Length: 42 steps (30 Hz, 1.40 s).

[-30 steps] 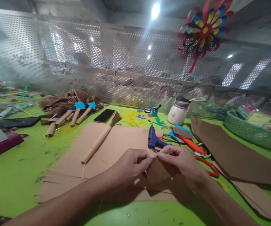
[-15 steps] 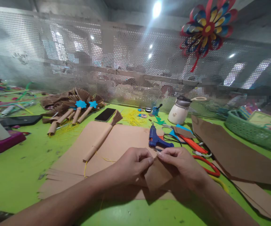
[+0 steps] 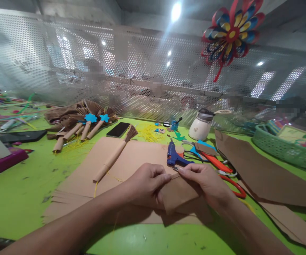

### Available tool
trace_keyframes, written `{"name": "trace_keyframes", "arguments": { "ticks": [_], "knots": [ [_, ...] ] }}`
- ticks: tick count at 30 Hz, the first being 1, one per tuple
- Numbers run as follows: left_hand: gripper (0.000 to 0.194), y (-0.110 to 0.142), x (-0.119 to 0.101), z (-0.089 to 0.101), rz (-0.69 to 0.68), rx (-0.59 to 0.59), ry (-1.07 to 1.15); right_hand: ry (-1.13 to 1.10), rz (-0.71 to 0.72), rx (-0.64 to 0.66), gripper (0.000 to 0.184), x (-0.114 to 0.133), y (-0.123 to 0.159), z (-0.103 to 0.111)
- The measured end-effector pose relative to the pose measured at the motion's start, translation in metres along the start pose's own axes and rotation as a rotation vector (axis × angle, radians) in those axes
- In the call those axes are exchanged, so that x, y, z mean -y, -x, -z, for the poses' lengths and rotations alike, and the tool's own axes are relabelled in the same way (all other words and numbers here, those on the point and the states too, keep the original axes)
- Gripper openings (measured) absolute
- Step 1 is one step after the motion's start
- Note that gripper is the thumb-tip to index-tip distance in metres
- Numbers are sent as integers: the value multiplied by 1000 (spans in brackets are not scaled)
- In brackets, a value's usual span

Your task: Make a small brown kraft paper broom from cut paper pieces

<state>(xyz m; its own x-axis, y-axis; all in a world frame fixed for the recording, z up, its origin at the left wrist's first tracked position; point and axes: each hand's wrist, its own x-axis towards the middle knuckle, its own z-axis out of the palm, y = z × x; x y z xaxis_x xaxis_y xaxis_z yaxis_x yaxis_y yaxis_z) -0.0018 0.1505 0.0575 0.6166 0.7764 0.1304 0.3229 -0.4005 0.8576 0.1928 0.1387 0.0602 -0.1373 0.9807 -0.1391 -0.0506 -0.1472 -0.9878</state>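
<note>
Your left hand (image 3: 146,182) and right hand (image 3: 207,182), wrists angled inward, pinch the upper edge of a brown paper piece (image 3: 181,194) over the stacked sheets (image 3: 142,154). Your thumbs now stand slightly farther apart, exposing more edge.

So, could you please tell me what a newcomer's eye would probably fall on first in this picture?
Probably the red, blue and yellow flower ornament at the upper right, vivid against the grey perforated screen. Next, likely, the left hand and right hand near the centre, holding a small piece of brown paper between them. Just beyond them, the blue glue gun on the table also stands out.
</note>
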Motion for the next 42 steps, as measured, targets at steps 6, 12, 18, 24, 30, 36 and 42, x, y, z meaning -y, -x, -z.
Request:
{"name": "trace_keyframes", "arguments": {
  "ticks": [6,12,18,24,30,36,42],
  "knots": [
    [27,3,-5,3,39,50,75,-57,-47,113,33,1,-3,7],
    [21,-3,-4,2,134,36,211,-58,-12,103,34,-5,-9,9],
    [17,-5,-2,7,176,38,330,-149,4,55,32,-3,-8,7],
    [22,-4,1,5,124,164,686,-238,99,155,30,2,-3,6],
    [23,0,5,-4,155,325,894,-71,173,492,20,0,5,0],
    [20,2,6,-14,254,235,919,-3,235,400,17,-4,2,0],
    [31,-7,4,7,240,4,710,280,82,423,25,2,1,6]
  ]
}}
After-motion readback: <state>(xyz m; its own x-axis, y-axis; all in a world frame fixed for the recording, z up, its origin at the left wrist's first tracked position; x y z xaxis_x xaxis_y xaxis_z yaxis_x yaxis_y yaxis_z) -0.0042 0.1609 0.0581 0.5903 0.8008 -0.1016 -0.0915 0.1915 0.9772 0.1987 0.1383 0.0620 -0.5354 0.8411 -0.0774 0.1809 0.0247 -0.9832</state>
